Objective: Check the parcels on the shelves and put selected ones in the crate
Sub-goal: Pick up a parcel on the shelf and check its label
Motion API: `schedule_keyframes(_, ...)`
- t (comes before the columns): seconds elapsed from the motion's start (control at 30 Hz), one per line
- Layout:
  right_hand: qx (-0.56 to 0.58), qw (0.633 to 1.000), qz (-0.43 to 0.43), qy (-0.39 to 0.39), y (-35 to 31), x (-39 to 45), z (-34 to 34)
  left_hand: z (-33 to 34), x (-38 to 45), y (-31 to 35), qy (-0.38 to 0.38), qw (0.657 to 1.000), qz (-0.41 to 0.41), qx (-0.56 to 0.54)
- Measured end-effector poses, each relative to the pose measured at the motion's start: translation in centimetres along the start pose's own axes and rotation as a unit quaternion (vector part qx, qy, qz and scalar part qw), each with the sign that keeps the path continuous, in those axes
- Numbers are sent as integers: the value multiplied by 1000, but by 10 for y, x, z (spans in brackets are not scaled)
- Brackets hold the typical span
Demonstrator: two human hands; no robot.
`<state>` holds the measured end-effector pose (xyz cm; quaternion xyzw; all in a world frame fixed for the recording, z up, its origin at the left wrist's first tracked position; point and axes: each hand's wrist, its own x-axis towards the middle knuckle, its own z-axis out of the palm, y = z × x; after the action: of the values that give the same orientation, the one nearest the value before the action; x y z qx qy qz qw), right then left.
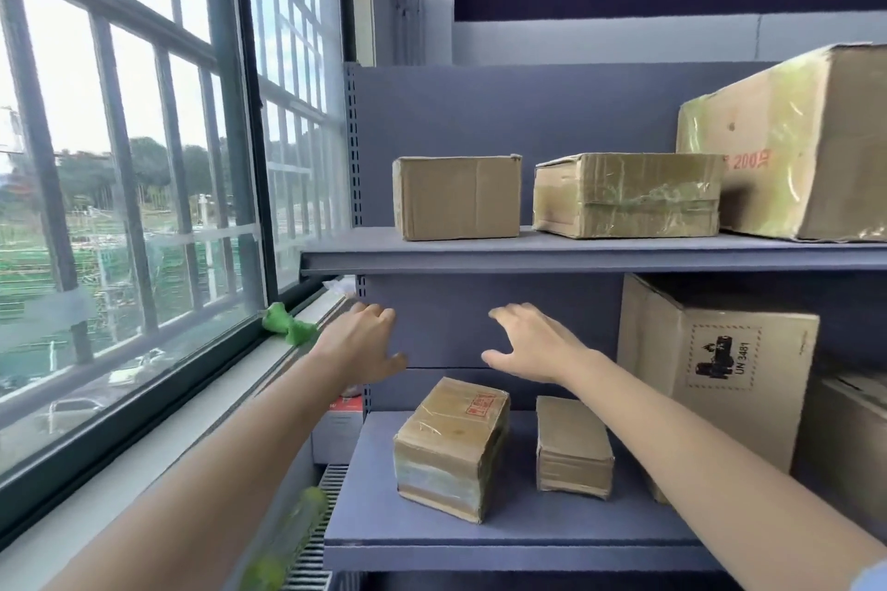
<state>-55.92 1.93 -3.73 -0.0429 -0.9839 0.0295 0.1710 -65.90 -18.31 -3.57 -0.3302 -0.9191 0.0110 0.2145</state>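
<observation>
Window (120, 187), far left: barred panes above a pale sill (158, 442) that runs up to the shelving's left edge; a green object (288, 326) lies on the sill near the glass.

Shelving unit, blue-grey, 2 shelves in view.

Upper shelf (552, 254): open board at its left end, then 3 cardboard parcels. Small plain box (456, 198), upright, apart from its neighbour. Low taped box (624, 194), its right end just beside or touching the large taped box (792, 144), printed "200" in red and cut off by the right edge.

Lower shelf (504, 537): free board along the front edge and at the left. Taped parcel with red stamp (453, 446), turned at an angle to the shelf edge. Flat stack-like parcel (573, 449), just beside it with a gap between. Tall carton marked "UN 3481" (715, 374) at the right, behind and beside the flat parcel.

Left hand (362, 343): raised in the gap between the 2 shelves, above the stamped parcel, fingers loosely spread, holding nothing.

Right hand (533, 343): level with the left and well apart from it, palm down, fingers spread and slightly bent, holding nothing, touching no parcel.
</observation>
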Motion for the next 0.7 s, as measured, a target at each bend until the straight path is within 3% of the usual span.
schedule_keyframes(0.33,4,1000,8,-1,5,0,-3,13,13,6,17,998,15,-52)
schedule_keyframes(0.57,41,997,-49,45,-4,-13,-30,-14,15,10,86,991,59,-88)
schedule_keyframes(0.7,60,988,-90,106,-12,-18,-57,-46,8,15,174,972,109,-113)
